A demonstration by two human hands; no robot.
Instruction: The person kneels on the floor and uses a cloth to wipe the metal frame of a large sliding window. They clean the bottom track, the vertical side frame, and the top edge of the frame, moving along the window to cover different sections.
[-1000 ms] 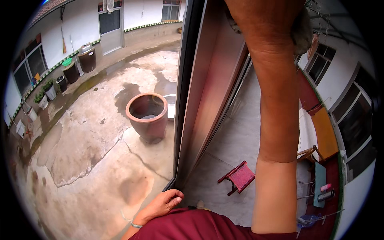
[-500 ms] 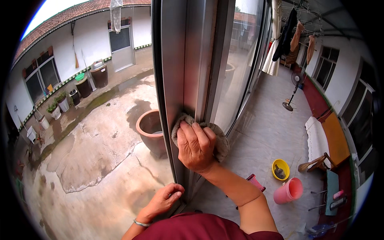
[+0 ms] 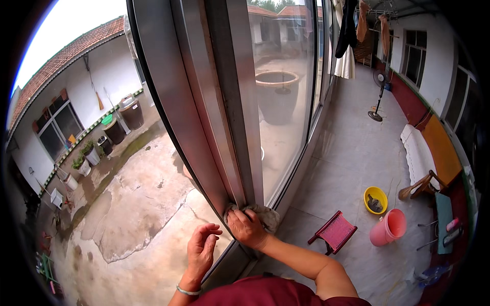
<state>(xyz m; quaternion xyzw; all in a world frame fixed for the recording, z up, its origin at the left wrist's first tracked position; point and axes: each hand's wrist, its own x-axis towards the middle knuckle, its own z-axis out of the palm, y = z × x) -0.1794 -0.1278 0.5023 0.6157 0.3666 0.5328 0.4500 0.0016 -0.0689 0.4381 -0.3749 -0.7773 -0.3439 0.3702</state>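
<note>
My right hand [image 3: 246, 228] presses a crumpled grey cloth [image 3: 265, 214] against the foot of a tall metal window frame [image 3: 224, 102], close to its lower rail. My left hand [image 3: 201, 250] rests with curled fingers on the glass side of the frame's bottom edge, just left of the right hand, holding nothing; a thin bracelet circles its wrist. A large glass pane [image 3: 283, 92] stands to the right of the frame post.
Inside on the tiled floor: a small red stool [image 3: 334, 232], a pink bucket [image 3: 389, 227], a yellow basin [image 3: 375, 199], a standing fan [image 3: 378, 97], a white bench [image 3: 416, 153]. Outside lies a concrete yard with bins [image 3: 131, 112] and potted plants [image 3: 84, 158].
My right hand has slid the cloth down the frame from high overhead to its foot. The view has tilted and shifted; my left hand stays at the bottom edge.
</note>
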